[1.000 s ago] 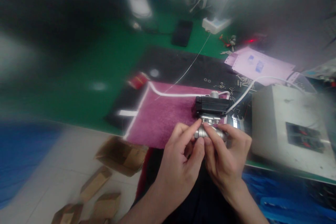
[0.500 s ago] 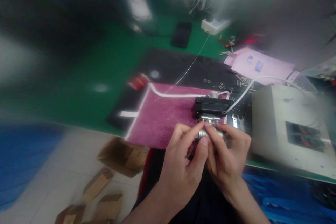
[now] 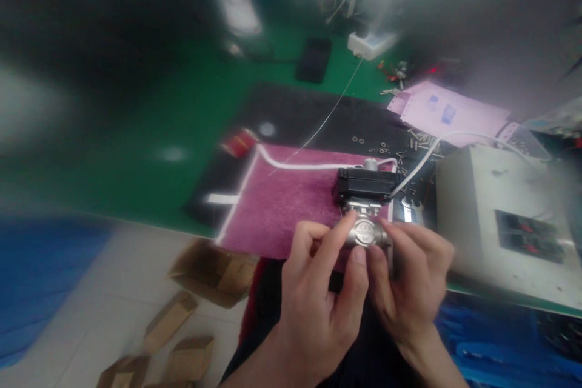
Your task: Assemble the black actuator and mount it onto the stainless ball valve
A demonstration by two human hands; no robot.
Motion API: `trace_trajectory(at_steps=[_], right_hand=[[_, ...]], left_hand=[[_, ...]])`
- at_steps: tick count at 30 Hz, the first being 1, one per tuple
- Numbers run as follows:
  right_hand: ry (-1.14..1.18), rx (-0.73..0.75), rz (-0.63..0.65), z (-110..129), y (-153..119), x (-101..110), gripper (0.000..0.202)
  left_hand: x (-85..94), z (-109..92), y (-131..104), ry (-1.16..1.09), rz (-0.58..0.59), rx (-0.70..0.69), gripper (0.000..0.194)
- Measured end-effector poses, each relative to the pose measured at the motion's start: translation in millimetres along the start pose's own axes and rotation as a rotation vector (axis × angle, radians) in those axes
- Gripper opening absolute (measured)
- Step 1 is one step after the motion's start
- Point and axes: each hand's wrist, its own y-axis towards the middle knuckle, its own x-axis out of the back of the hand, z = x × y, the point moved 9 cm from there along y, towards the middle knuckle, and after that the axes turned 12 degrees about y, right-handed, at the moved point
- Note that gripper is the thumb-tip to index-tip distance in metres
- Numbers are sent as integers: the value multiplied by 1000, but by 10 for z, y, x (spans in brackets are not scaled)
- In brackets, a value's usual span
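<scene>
A round silver metal valve body [image 3: 365, 232] with raised lettering faces up near the front edge of the pink mat [image 3: 291, 200]. It joins a black box-shaped unit [image 3: 367, 183] behind it, from which white cables run. My left hand [image 3: 325, 291] grips the valve's left side between thumb and forefinger. At its right side, my right hand [image 3: 407, 273] has thumb and fingers bent around the metal edge. The undersides of the valve and some fingertips are hidden.
A beige metal box [image 3: 473, 218] stands close on the right. Two wrenches [image 3: 411, 211], loose screws [image 3: 421, 140] and pink papers [image 3: 454, 112] lie behind it. A phone [image 3: 313, 59] and power strip [image 3: 370, 44] sit farther back. Cardboard boxes [image 3: 213, 270] are on the floor.
My right hand has moved right and its fingers have come off the valve's top face, so the lettering now shows. My left hand has shifted slightly, with its thumb lower.
</scene>
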Motion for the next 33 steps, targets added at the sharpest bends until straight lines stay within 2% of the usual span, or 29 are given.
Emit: trace_trajectory(at_steps=[4, 8, 13, 16, 20, 23, 27, 30, 33], right_hand=[[-71, -38, -30, -105, -90, 314, 26], [-151, -36, 89, -179, -272, 432, 22], [-236, -82, 191, -260, -501, 434, 33], [-299, -116, 255, -332, -582, 392, 42], [-340, -65, 283, -351, -646, 385, 47], [-353, -15, 284, -339, -673, 395, 49], [-321, 35, 284, -306, -653, 394, 41], [-236, 65, 280, -272, -625, 403, 29], [-156, 93, 293, -243, -635, 414, 28]], left_hand=[[-7, -56, 6, 42, 17, -11, 43], [24, -68, 10, 31, -24, -13, 44], [-12, -49, -1, 40, -8, 6, 49], [-38, -67, -8, 51, 15, -11, 45], [-28, -50, -1, 90, -10, 6, 51], [-57, -68, 7, 103, 10, -9, 47], [-45, -81, 4, 115, -22, -5, 50], [-82, -90, -4, 90, -2, -22, 48], [-63, -59, -5, 93, -39, -4, 51]])
